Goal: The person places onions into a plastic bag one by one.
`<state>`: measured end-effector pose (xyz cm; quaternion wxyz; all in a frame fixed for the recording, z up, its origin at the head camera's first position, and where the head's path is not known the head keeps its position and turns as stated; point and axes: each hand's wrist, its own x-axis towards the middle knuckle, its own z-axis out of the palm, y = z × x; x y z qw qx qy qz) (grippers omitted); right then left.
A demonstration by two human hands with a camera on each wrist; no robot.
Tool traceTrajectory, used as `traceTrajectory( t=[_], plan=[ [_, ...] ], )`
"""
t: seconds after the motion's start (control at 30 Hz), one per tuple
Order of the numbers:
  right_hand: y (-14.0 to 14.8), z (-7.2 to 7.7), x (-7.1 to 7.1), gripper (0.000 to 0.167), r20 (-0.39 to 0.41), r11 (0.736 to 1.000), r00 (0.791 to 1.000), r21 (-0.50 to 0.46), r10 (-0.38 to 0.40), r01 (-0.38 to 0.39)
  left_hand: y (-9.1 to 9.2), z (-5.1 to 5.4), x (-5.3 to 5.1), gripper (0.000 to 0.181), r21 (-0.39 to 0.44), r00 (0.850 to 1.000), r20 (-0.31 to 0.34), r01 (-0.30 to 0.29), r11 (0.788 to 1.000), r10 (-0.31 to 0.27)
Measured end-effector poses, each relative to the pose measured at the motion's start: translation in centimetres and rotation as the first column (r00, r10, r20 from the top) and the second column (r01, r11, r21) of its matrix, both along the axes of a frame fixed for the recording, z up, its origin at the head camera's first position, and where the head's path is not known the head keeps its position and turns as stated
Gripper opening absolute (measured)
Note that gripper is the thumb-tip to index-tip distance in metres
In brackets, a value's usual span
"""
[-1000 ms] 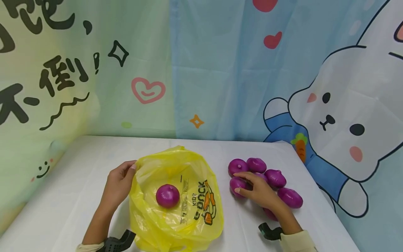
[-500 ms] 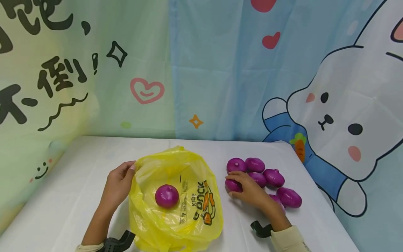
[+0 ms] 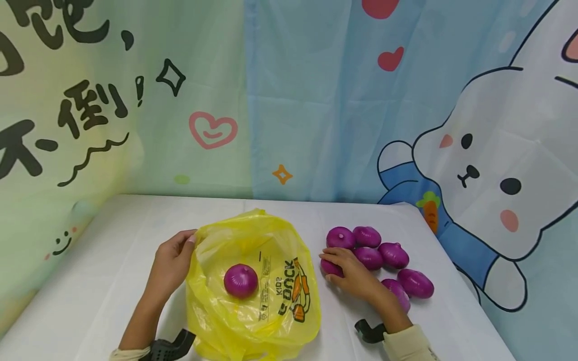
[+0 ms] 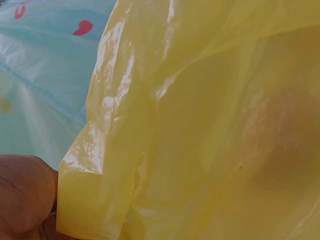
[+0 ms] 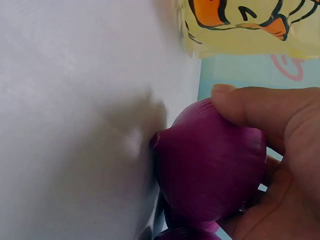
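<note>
A yellow plastic bag [image 3: 212,321] with a printed duck logo stands spread out in the head view, and one purple onion [image 3: 241,281] shows in it. My left hand [image 3: 170,260] pinches the bag's left rim between thumb and fingers; the left wrist view is mostly filled by the bag's yellow film [image 4: 165,150]. To the right of the bag, my right hand [image 3: 354,273] grips another purple onion [image 5: 210,160], thumb on one side and fingers on the other. In the right wrist view that onion is close to the white table surface.
Several more purple onions [image 3: 395,255] lie grouped on the white table [image 3: 149,215] around and beyond my right hand. A printed curtain [image 3: 293,100] hangs behind the table. Black wrist devices [image 3: 169,346] sit on both forearms.
My right hand has closed on an onion at the near left of the group and shifted it slightly left, towards the bag. The left hand and the bag have stayed put.
</note>
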<state>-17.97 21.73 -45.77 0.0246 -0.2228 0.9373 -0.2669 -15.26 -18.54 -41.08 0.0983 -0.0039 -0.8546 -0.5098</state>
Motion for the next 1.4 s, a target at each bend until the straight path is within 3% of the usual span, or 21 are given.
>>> traceTrajectory(
  t=[0.23, 0.4, 0.87, 1.23, 1.4],
  plan=[
    [0.3, 0.0, 0.4, 0.055, -0.014, 1.0, 1.0, 0.007, -0.01, 0.01, 0.3, -0.2, -0.1, 0.039, 0.001, 1.0, -0.006, 0.011, 1.0, -0.011],
    [0.8, 0.5, 0.5, 0.056, -0.039, 0.999, 0.999, -0.042, -0.014, 0.012, 0.3, -0.4, 0.0, 0.039, -0.011, 1.0, -0.009, 0.007, 1.0, -0.007],
    [-0.2, 3.9, 0.3, 0.06, -0.047, 0.982, 0.995, -0.168, -0.09, 0.081, 0.1, 0.0, 0.0, 0.04, 0.005, 1.0, -0.004, 0.011, 1.0, -0.011],
    [-1.4, 6.6, 0.4, 0.061, -0.114, 0.951, 0.993, -0.31, -0.027, -0.01, 0.1, 0.2, 0.1, 0.04, -0.013, 1.0, 0.006, 0.002, 1.0, -0.002],
    [-2.1, 7.8, 0.3, 0.057, -0.136, 0.916, 0.991, -0.4, -0.013, -0.042, 0.2, 0.1, 0.1, 0.04, 0.0, 1.0, 0.0, 0.006, 1.0, -0.006]
  ],
)
